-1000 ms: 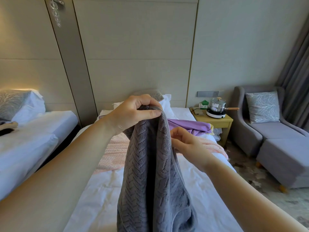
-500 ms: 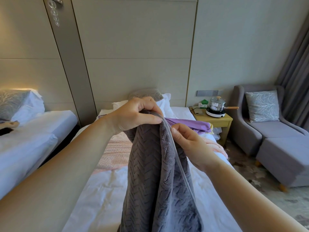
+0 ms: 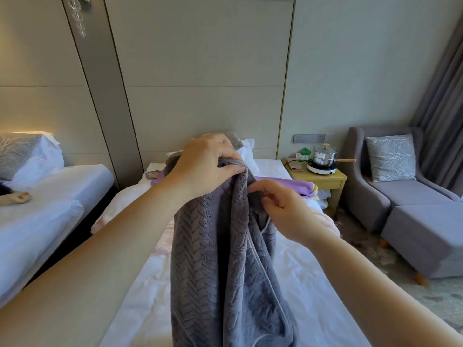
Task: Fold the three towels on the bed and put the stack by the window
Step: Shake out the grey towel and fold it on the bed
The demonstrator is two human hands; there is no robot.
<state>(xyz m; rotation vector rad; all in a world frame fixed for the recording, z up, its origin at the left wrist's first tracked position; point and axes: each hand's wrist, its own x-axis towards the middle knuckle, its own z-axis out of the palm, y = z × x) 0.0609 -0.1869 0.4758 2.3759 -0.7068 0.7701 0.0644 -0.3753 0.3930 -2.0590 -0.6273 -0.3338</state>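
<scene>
Aloft, fingers of left hand and right hand grip the plush herringbone grey towel, partly screening pink towel and purple towel.

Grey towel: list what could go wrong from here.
1. The grey towel hangs bunched from the left hand. The right hand pinches a hem amid the folds, so it may catch the wrong layer and the fold may come out crooked.
2. Laid down, its loose bulk could rumple the pink towel lying on the bed behind it.

Grey armchair, pot on nightstand, curtain
</scene>
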